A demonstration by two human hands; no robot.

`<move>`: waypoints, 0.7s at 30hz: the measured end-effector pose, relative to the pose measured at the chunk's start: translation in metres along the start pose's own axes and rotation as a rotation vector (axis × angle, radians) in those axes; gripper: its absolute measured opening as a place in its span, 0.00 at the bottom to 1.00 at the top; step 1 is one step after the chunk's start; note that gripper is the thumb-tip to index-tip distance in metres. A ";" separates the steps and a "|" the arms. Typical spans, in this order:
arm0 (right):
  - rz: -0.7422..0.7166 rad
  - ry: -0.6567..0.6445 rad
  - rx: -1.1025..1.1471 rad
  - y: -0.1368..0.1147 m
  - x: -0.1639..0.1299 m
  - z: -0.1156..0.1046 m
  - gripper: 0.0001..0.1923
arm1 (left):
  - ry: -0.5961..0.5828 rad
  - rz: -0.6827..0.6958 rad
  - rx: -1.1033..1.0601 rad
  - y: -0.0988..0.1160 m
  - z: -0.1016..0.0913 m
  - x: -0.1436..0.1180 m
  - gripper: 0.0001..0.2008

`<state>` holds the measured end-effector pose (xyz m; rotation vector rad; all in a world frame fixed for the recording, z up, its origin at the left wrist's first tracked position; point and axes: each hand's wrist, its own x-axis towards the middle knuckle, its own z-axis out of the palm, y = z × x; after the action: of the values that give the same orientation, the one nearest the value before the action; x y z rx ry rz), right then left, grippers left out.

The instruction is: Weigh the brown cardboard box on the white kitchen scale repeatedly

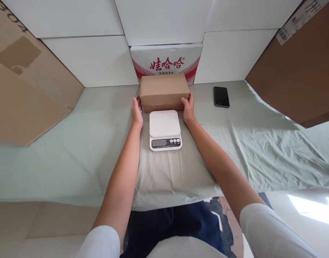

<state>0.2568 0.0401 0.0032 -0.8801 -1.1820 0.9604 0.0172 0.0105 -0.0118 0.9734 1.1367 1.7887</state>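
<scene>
White foam panels wall off the back of our workspace, and a pale green sheet with soft wrinkles covers the table in the head view. We stretch both arms straight forward, elbows nearly locked, forearms bare below white sleeves. Our left hand presses flat against the left end of a plain brown cardboard box, fingers pointing away from us, while our right hand presses the opposite end, so the box is clamped between our two palms. This box is a closed, matte rectangle sitting at the far middle of the table, just behind a small white kitchen scale with a smooth square platform, grey display and round buttons. Behind the box leans a white carton printed in red. A glossy black phone lies flat to the right, well apart. Large brown cardboard sheets flank both sides.
</scene>
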 end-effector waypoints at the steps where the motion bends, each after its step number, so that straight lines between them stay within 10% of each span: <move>1: 0.002 -0.004 -0.002 0.000 0.000 0.000 0.27 | -0.004 0.005 -0.005 0.000 0.000 0.000 0.39; 21: 0.009 -0.004 0.000 -0.001 0.000 0.001 0.24 | -0.038 0.022 0.009 0.009 0.006 -0.008 0.42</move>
<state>0.2563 0.0400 0.0044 -0.8846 -1.1824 0.9692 0.0240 0.0031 -0.0031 1.0253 1.1154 1.7763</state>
